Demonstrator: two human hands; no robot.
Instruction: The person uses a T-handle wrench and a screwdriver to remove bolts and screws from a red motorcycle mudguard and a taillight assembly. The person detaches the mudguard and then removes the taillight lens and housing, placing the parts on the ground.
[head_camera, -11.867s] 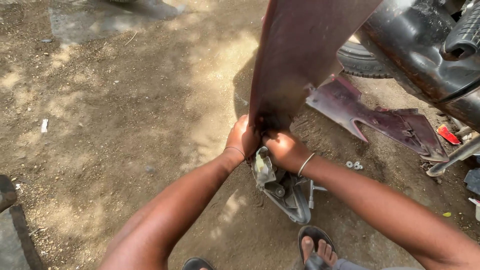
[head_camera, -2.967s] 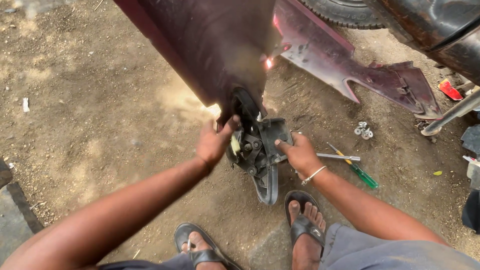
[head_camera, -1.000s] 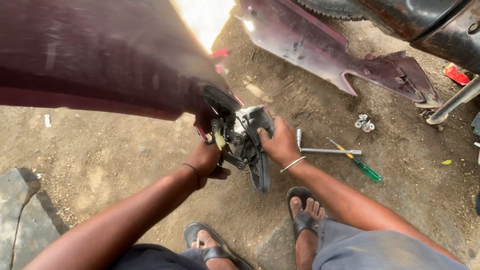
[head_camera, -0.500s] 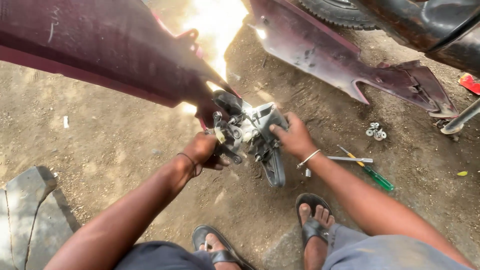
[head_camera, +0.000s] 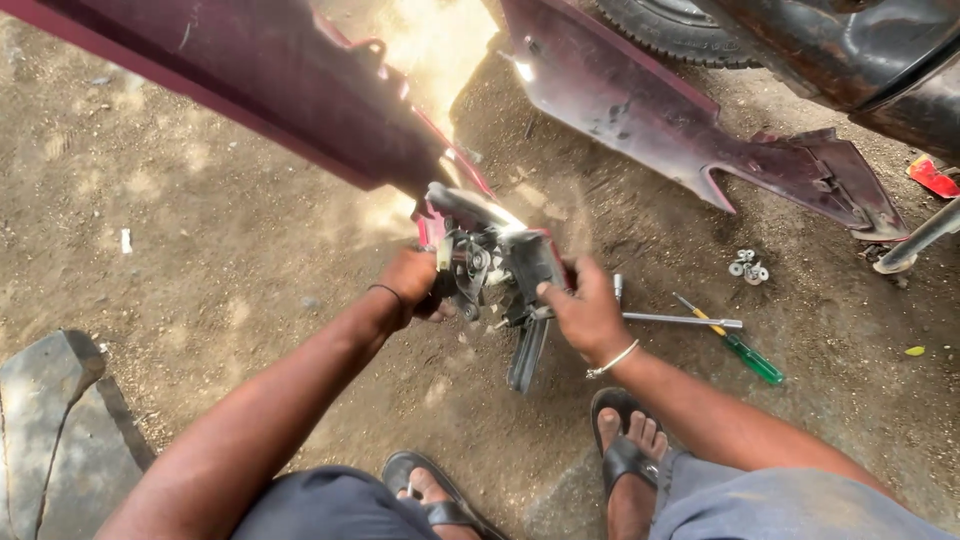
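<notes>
Hands close on a grey-and-black metal mechanism (head_camera: 495, 275) fixed at the lower end of a long maroon plastic body panel (head_camera: 270, 85): the left hand (head_camera: 412, 288) grips its left side, the right hand (head_camera: 585, 312) its right. Right of the mechanism, on the dirt ground (head_camera: 200, 250), lie a slim steel rod tool (head_camera: 680, 320) and a green-handled screwdriver (head_camera: 740, 345).

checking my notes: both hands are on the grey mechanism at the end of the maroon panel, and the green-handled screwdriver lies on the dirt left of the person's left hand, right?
Not quite. In the head view the green-handled screwdriver lies on the dirt to the right of the right hand, beside a metal rod. Both hands, including the left hand, are on the grey mechanism at the maroon panel's end.
</notes>
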